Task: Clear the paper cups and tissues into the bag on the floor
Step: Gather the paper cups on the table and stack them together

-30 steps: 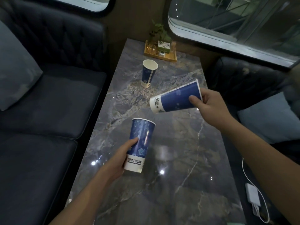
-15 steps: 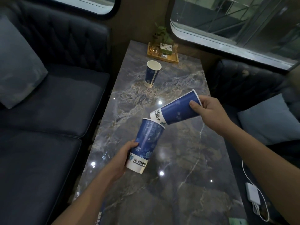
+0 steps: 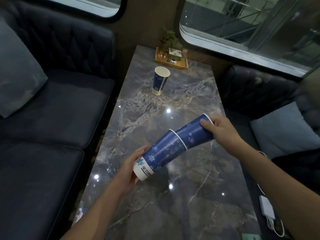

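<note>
Two blue paper cups are nested above the marble table (image 3: 199, 196). My left hand (image 3: 129, 170) grips the white base of the outer cup (image 3: 162, 153), tilted with its mouth up to the right. My right hand (image 3: 220, 129) holds the rim end of the inner cup (image 3: 195, 134), whose base is pushed partway into the outer one. A third blue paper cup (image 3: 160, 80) stands upright farther back on the table. No tissues or bag are in sight.
A wooden tray (image 3: 173, 64) with a small plant and jars sits at the table's far end. Dark sofas (image 3: 52, 127) flank both sides, with grey cushions (image 3: 284, 129). A white charger and cable (image 3: 267, 209) lie at the lower right.
My left hand lifted its cup off the table and tilted it. My right hand brought the other cup down and slid its base into it.
</note>
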